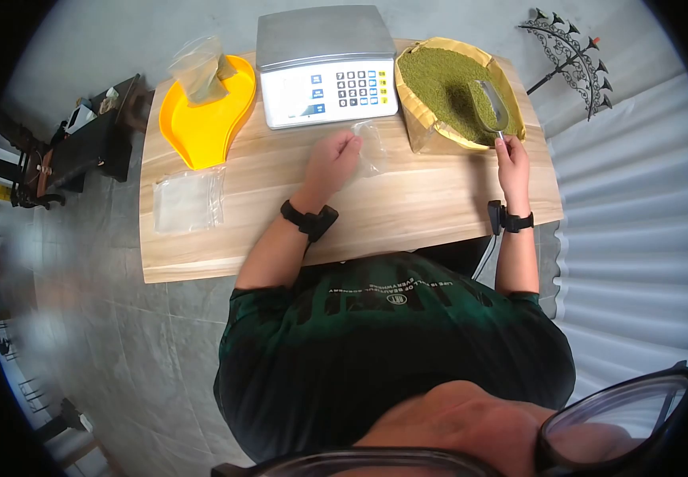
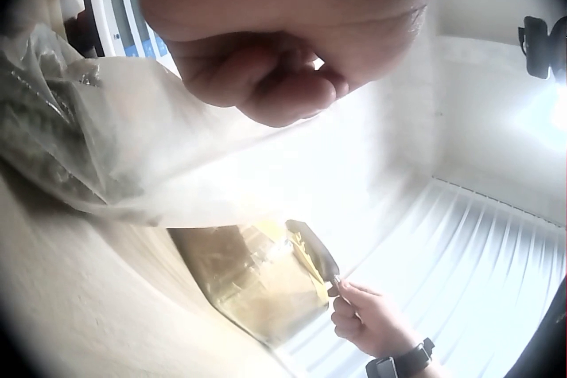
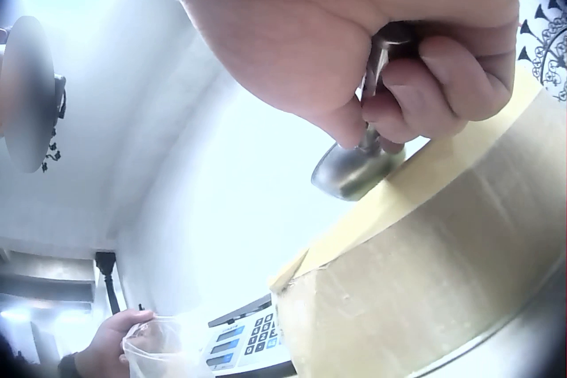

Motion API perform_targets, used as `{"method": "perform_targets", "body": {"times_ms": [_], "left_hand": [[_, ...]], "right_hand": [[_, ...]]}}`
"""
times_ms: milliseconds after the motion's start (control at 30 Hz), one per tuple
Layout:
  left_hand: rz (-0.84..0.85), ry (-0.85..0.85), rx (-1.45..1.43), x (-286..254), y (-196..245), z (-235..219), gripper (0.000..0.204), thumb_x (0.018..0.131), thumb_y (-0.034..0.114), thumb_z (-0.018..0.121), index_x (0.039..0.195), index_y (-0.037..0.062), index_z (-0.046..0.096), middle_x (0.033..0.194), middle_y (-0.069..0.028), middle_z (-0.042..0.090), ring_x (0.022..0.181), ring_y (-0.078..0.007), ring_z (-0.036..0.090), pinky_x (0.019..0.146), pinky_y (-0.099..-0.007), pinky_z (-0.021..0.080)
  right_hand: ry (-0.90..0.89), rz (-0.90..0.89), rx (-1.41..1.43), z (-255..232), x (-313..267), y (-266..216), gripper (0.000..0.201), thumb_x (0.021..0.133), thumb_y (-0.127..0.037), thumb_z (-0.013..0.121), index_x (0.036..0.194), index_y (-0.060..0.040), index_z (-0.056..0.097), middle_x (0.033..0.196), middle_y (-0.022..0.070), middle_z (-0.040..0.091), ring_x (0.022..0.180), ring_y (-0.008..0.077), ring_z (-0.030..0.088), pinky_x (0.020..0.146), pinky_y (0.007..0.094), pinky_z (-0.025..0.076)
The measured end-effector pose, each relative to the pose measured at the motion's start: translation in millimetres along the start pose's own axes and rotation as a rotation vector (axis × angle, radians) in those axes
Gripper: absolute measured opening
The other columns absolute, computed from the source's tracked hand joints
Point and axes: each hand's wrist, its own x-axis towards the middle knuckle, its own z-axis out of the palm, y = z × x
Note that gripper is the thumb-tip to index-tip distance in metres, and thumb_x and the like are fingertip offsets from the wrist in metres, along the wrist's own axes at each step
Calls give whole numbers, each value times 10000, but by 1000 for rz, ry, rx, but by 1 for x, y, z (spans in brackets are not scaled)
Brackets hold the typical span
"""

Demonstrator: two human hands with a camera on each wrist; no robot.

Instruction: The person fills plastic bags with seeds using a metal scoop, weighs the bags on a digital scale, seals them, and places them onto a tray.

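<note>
In my right hand (image 1: 512, 165) I grip the handle of a metal scoop (image 3: 347, 172). In the head view its bowl carries green granules and lies over the wide paper sack (image 1: 427, 131), which is filled with the same green granules (image 1: 439, 75). My left hand (image 1: 333, 163) pinches a clear plastic bag (image 1: 373, 151) by its edge, in front of the scale (image 1: 324, 67). The right wrist view shows this bag with its mouth spread into a loop. Curled fingers of the left hand show at the top of the left wrist view.
A yellow tray (image 1: 193, 131) left of the scale holds a clear bag (image 1: 201, 71) with greenish contents. Flat clear bags (image 1: 188, 201) lie on the wooden table (image 1: 280, 238) in front of the tray. A white curtain (image 1: 622, 238) hangs to the right, near an ornate black metal stand (image 1: 574, 60).
</note>
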Motion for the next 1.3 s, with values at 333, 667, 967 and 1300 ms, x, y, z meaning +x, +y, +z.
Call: {"method": "perform_targets", "body": {"times_ms": [333, 667, 967, 1300], "left_hand": [[34, -16, -6, -1, 1, -2, 250, 953, 167, 569, 773, -7, 557, 583, -27, 484, 554, -93, 413, 519, -296, 370], [63, -70, -2, 0, -3, -3, 232, 1005, 183, 521, 826, 45, 572, 559, 50, 462, 469, -29, 396, 438, -210, 318], [31, -58, -54, -2, 9, -3, 264, 963, 190, 557, 772, 11, 589, 554, 21, 471, 513, -59, 420, 484, -268, 355], [11, -57, -71, 0, 1, 0, 256, 956, 201, 575, 799, 3, 614, 565, -2, 492, 541, -75, 430, 507, -284, 370]], "right_hand": [[13, 24, 136, -14, 0, 1, 166, 980, -163, 595, 985, 1, 615, 806, -10, 575, 741, 73, 488, 654, 229, 395], [-419, 118, 525, 21, -43, -44, 113, 957, -113, 619, 1031, -31, 638, 784, -87, 542, 710, 7, 434, 633, 181, 344], [-642, -163, 57, 36, -30, -85, 169, 912, -119, 677, 1001, 23, 669, 802, -24, 631, 728, 57, 508, 645, 242, 421], [-769, -561, -438, 34, 15, -162, 212, 840, -226, 688, 940, -38, 690, 798, 185, 658, 759, 373, 636, 658, 433, 494]]}}
